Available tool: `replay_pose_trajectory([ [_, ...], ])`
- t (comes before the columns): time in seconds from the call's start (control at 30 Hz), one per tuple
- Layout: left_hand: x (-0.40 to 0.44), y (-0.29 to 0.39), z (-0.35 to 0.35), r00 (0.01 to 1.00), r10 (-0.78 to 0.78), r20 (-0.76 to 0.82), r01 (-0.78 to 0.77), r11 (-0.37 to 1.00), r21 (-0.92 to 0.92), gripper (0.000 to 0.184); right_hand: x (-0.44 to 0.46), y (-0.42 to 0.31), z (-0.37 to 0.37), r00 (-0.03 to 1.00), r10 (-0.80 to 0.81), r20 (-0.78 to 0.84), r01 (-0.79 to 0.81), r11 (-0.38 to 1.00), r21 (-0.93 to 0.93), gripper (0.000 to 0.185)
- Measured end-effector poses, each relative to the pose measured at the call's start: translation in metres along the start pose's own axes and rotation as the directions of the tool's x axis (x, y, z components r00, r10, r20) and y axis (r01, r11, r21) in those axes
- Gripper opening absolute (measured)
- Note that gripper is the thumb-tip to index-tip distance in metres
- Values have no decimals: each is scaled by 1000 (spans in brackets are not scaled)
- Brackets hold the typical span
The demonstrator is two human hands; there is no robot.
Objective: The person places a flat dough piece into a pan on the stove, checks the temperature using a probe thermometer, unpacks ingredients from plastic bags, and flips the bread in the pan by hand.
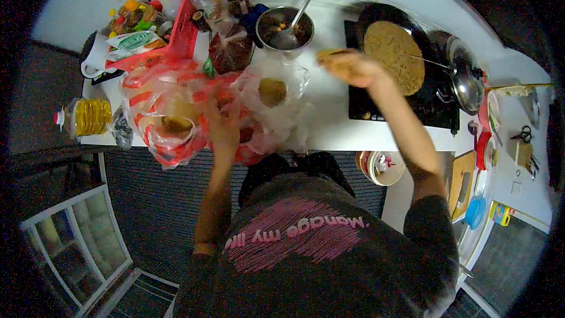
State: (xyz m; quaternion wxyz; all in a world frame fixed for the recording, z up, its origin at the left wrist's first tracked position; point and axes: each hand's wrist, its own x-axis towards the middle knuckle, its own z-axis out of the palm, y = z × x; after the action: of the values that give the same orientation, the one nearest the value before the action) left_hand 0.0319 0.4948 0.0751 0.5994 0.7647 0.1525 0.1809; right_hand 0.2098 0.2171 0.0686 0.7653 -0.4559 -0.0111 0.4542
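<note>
My right hand (353, 69) is raised over the counter, between the steel pot and the stove. Its fingers are closed round a flat yellowish-brown piece of food (333, 55), blurred by motion. Among crumpled plastic bags, my left hand (223, 121) is smeared, and its fingers are hard to make out. A red-and-white plastic bag (168, 103) with something brown inside lies left of it. On the right a clear plastic bag (282, 76) holds a round brown thing. A large, speckled brown flatbread (391, 53) lies in the black pan (421, 29), with a thin metal handle across it.
Behind the bags stands a steel pot (285, 47) with a green-handled ladle (306, 1). A red basket (187, 29) of jars and an oil bottle (88, 116) are on the left. A glass lid (468, 76) leans right of the pan; a bin (382, 168) stands below.
</note>
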Motion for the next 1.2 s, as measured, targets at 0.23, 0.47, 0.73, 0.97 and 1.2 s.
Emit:
replay_pose_trajectory([
  [0.23,35,11,-25,996,90,18,-92,978,185,41,111,110,78,991,-101,-84,-102,-193,-976,19],
  [0.47,187,-66,0,969,-147,198,44,893,448,39,142,163,52,928,-345,138,58,-233,-971,12],
  [0.73,244,-212,54,992,118,-40,-47,654,755,33,115,126,97,929,-224,-293,-340,-212,-916,29],
  [0.97,266,-225,47,978,-175,-115,202,930,308,29,106,120,109,951,-233,-201,-258,-245,-935,27],
  [1.2,249,-242,44,994,-90,-62,99,982,163,34,87,68,132,975,-60,-212,-221,-253,-942,21],
])
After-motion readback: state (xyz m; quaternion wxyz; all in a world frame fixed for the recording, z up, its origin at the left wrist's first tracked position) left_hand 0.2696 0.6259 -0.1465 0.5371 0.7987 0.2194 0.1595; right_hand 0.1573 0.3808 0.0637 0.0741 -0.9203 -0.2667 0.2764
